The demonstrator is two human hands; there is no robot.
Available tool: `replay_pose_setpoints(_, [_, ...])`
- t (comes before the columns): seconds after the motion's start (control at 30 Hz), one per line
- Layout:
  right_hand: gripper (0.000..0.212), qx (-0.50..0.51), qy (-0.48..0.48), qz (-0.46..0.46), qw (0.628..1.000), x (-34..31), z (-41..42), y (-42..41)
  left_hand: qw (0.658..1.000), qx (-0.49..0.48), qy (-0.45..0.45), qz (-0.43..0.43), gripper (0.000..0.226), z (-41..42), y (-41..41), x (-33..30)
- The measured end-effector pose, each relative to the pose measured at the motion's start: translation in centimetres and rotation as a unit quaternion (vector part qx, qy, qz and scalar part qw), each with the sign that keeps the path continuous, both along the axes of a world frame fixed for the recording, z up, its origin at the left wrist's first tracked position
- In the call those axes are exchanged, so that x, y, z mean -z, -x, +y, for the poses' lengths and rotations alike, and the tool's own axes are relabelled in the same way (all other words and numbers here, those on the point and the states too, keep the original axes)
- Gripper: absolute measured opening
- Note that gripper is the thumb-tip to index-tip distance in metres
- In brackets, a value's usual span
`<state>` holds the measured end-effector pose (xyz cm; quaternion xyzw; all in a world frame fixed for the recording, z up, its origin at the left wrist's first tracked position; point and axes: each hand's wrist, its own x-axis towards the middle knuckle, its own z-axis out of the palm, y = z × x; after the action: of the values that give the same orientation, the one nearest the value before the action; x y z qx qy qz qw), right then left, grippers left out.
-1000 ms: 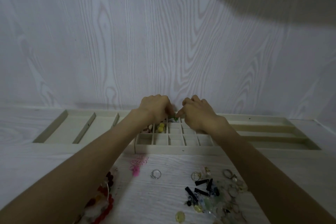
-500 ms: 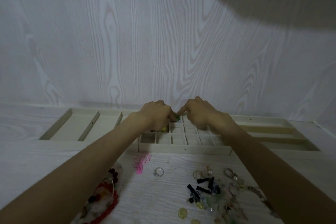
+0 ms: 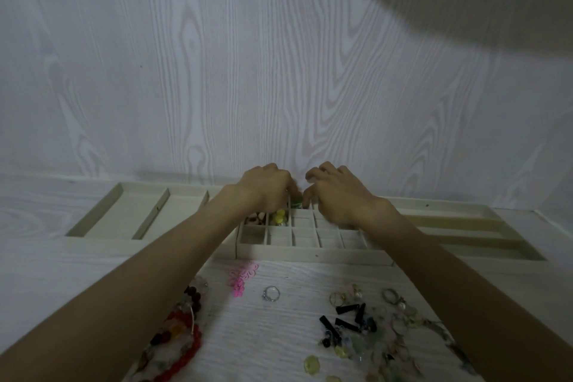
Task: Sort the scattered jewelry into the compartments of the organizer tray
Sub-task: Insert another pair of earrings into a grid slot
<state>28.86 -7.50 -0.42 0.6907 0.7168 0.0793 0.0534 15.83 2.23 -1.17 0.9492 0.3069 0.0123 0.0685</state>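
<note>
Green piece: a small green piece [image 3: 296, 201] sits between your two hands over the far rows of the small grid; half a second ago both hands pinched it together.
Left hand: your left hand [image 3: 266, 187] keeps its fingers curled down at the green piece. Whether the grip has hold of it or only touches it, you cannot tell from here.
Right hand: your right hand [image 3: 336, 195] has drawn a little apart from the left, fingers loosely bent, and a gap shows where the two hands met. It seems to hold nothing, though its fingertips are hidden.
Meaning: judged from the parting hands, the green piece is being let go into a far compartment, so this placing looks nearly done.
Organizer tray: the organizer tray [image 3: 310, 253] lies across the table against the wall. A compartment just nearer than your left hand holds yellow beads [image 3: 279, 216], and the one left of it holds pinkish pieces [image 3: 255, 219].
Still to sort: a ring [image 3: 272, 293], a pink lace piece [image 3: 243, 277], black tubes [image 3: 347, 318] and red bead strings [image 3: 178, 338] lie scattered on the table, so most of the job remains.
</note>
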Motion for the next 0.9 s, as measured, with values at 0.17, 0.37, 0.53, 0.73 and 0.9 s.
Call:
replay_pose_setpoints(0.17, [0.036,0.040,-0.025,0.051,0.998,-1.0,-0.2,-0.9,0.999,0.015,-0.027,-0.014,0.046,-0.2,0.3,-0.1])
replay_pose_setpoints(0.37, [0.041,0.046,0.029,0.050,0.997,-0.4,0.1,-0.3,0.998,0.032,-0.046,-0.008,0.044,-0.8,0.4,0.1])
replay_pose_setpoints(0.53, [0.040,0.062,-0.024,0.112,0.992,-1.4,-1.7,-0.4,0.996,-0.003,-0.048,-0.070,0.045,-1.3,1.8,-0.2])
replay_pose_setpoints(0.73, [0.045,0.041,-0.046,0.204,0.977,-2.0,-6.9,-0.1,0.994,-0.048,-0.007,-0.100,0.041,-3.3,6.7,-0.7])
replay_pose_setpoints(0.9, [0.027,0.058,0.003,0.271,0.961,-2.2,-12.2,1.3,0.987,-0.041,0.068,-0.138,0.029,-7.4,10.5,-1.0])
